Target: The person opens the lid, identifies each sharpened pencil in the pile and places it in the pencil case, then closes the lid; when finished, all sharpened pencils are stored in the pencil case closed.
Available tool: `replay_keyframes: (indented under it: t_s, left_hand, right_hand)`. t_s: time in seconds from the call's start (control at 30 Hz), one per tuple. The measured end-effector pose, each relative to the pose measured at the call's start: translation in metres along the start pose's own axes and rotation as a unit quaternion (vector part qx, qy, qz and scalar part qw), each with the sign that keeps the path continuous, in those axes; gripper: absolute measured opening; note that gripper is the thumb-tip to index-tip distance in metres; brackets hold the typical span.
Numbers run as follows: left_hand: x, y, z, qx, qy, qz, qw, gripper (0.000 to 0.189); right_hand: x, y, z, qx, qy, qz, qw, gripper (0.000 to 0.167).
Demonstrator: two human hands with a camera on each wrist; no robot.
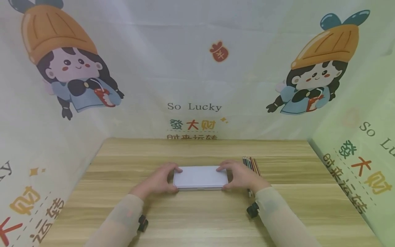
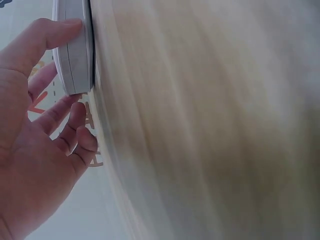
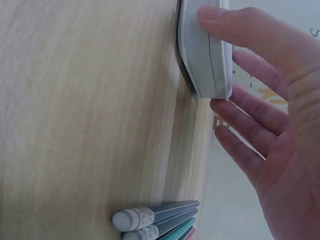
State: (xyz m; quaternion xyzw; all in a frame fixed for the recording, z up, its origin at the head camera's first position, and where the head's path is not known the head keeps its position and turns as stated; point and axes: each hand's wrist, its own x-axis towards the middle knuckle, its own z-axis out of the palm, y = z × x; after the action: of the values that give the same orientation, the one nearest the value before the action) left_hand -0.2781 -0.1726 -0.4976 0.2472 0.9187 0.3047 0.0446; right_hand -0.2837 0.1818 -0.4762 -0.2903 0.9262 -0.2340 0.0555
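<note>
While between both hands [image 1: 158,179] [image 1: 242,175], a white case [image 1: 200,176], an end in each grip.

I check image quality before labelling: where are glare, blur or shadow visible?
Head view: hazy, faint pale sheen low on the light-brown wood-grain table; left wrist view: table grain blurred, softest rightward; right wrist view: dark shadow along the white rectangular case.

Smooth, plastic-looking case [image 1: 200,176] — wood-grained tabletop [image 1: 197,214] — faintly creased, cloth-like backdrop [image 1: 151,61]
</note>
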Motion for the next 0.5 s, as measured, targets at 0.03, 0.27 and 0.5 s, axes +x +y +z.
replay_keyframes:
  t_s: [0.03, 0.27, 0.5]
  left_hand:
    - [0.0001, -0.0002, 0.0006, 0.001, 0.0, 0.001, 1.0, 0.064]
    - [0.0013, -0.0015, 0.0035, -0.009, 0.002, -0.007, 0.9999, 0.064]
    - [0.0033, -0.0025, 0.0043, -0.01, 0.004, -0.007, 0.9999, 0.064]
  right_hand:
    - [-0.0001, 0.0003, 0.0005, 0.003, 0.001, 0.0, 1.0, 0.066]
    - [0.0001, 0.0023, 0.0023, 0.018, 0.008, 0.001, 0.9998, 0.065]
    - [0.0012, 0.0037, 0.0016, 0.03, 0.014, -0.011, 0.9994, 0.063]
